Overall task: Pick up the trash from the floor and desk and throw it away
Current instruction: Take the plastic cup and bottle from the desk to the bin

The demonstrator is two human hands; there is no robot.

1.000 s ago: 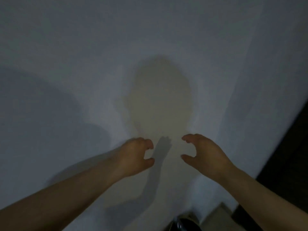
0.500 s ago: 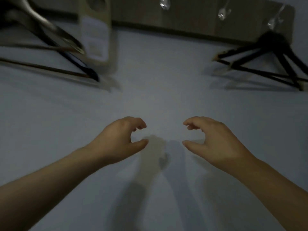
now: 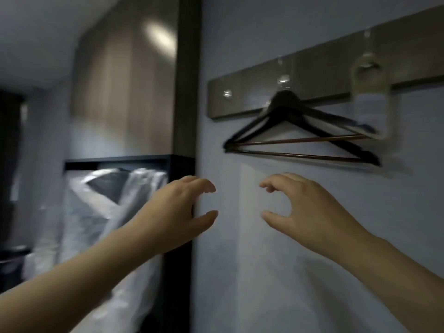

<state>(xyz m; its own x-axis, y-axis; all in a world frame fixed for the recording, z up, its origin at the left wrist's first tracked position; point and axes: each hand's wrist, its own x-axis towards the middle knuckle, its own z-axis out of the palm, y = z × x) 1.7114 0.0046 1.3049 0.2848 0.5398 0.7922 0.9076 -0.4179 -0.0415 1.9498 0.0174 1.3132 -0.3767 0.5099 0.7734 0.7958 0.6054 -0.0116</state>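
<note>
Your left hand (image 3: pixel 177 212) and your right hand (image 3: pixel 310 207) are both raised in front of you, facing each other with a gap between them. Each grip is wide and holds nothing. The fingers (image 3: pixel 199 184) curl loosely over the top, the thumb reaches out below, and the two do not meet. Your bare forearms (image 3: pixel 72 284) come in from the lower corners of the view.

Behind your right hand is a pale wall (image 3: pixel 264 284). High on it a wooden hook rail (image 3: pixel 249 99) runs tilted across the view, with clear hooks (image 3: pixel 227 93) along it. Black coat hangers (image 3: pixel 288 111) with brown crossbars hang from one hook, flat against the wall. They are above your right hand and well apart from it. At their right end a pale card (image 3: pixel 370 97) hangs by its looped top from another hook. It is blurred and its print cannot be read.

Your left hand lies in front of the dark frame (image 3: pixel 186 92) at the wall's left edge, and you cannot tell whether it touches the frame. Left of the frame is an open closet (image 3: pixel 115 161) with a clear plastic garment cover (image 3: pixel 96 212) hanging inside. Wood-grain panelling (image 3: pixel 125 92) rises above it.

Where the trash lies cannot be told from this view.
</note>
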